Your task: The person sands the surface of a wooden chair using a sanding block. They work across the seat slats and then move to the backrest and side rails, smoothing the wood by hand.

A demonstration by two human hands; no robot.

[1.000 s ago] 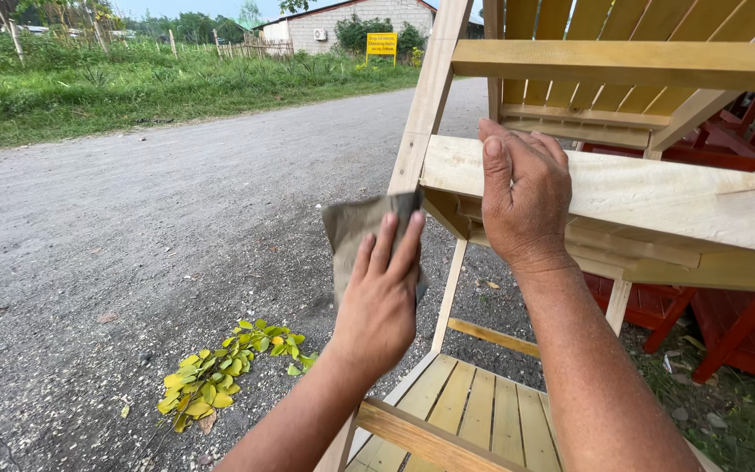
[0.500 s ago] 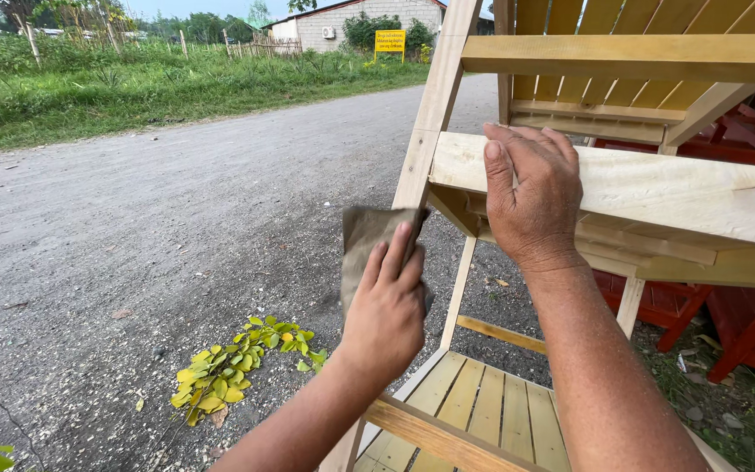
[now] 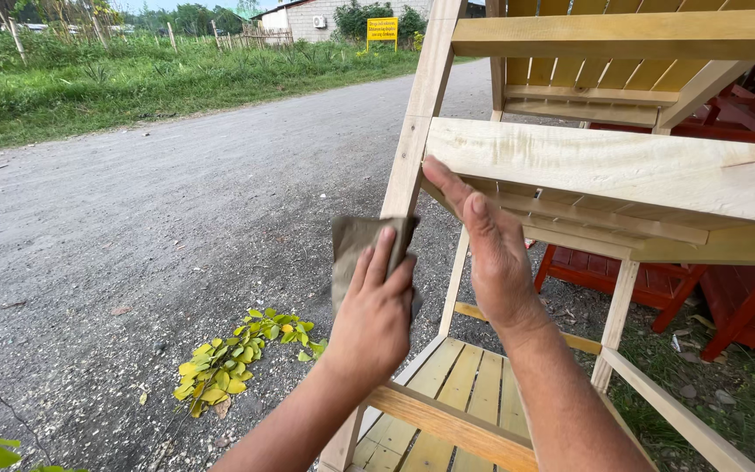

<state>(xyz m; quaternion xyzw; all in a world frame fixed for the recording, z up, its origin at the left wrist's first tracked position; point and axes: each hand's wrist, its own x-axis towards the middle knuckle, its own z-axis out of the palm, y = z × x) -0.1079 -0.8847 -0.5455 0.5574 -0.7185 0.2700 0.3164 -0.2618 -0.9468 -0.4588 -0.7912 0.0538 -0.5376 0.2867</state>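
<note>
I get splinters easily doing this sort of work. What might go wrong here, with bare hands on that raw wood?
The left hand presses a sheet of sandpaper against the chair's slanted leg; fingers sliding off the paper could catch a splinter. The right hand sits by the armrest corner, whose sharp, unfinished edge may scrape it. The gravel ground might let the chair shift under pressure.

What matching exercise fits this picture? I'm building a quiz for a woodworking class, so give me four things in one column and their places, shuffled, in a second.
Things:
1. sandpaper sheet
2. right hand
3. leafy twig
4. red wooden chairs

Places:
A. lying on the gravel road
B. behind the unpainted frame, on the right
C. under the left hand, against the slanted leg
D. just below the wide pale board

Pairs: 1-C, 2-D, 3-A, 4-B
</note>
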